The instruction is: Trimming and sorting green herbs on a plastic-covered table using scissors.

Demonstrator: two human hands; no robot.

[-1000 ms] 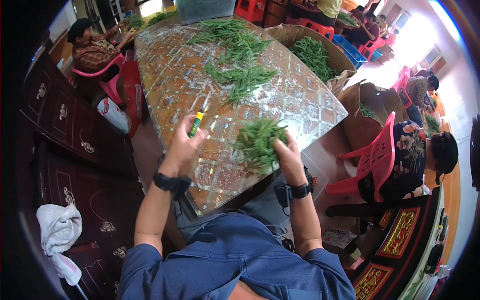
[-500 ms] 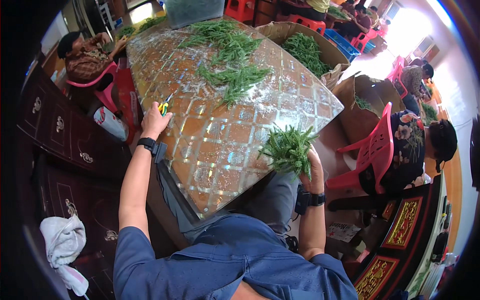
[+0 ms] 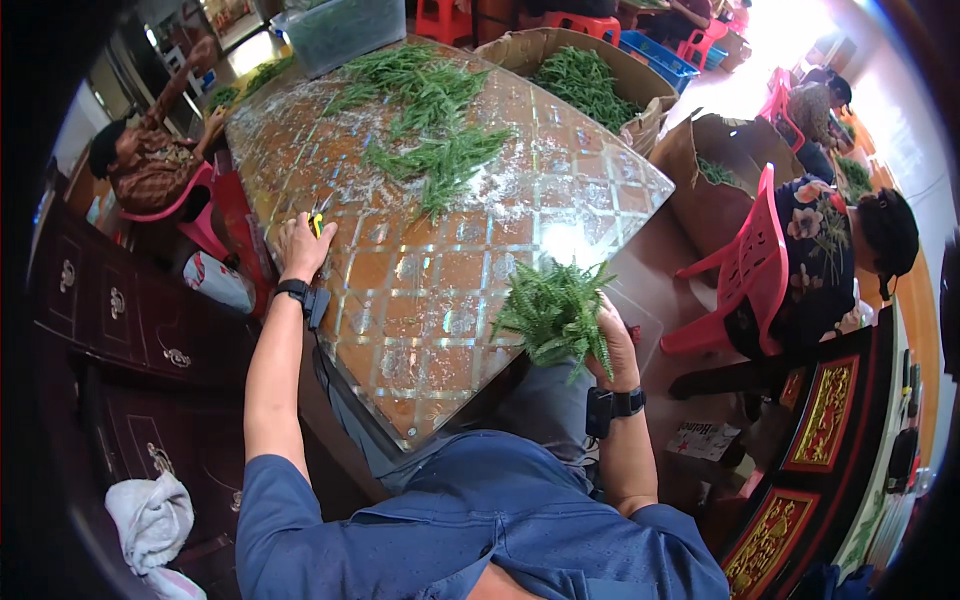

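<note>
At the left side of the table, my left hand [image 3: 303, 248] has its fingers closed about a small pair of pliers [image 3: 317, 224] with yellow and black handles. The tool's slim metal jaws point away over the tabletop. My right hand [image 3: 614, 345] grips a thick bunch of green fern-like sprigs [image 3: 553, 312] from its right side. That bunch is above the table's near right edge, and its leaves hide some of my fingers. Farther up the table [image 3: 400, 330] lies a loose heap of similar green sprigs [image 3: 440, 155], with white crumbs scattered around it.
A clear plastic bin [image 3: 345, 35] stands at the table's far end. Beyond the right edge are a cardboard box [image 3: 625, 100] full of greenery and a pink chair [image 3: 745, 270] with a seated person. Another person [image 3: 160, 165] sits at the left. Dark drawers [image 3: 120, 290] flank my left arm.
The view has shifted slightly, so the table and heap appear farther left. My right hand still holds the bunch, now turned a little. My left hand stays at the pliers.
</note>
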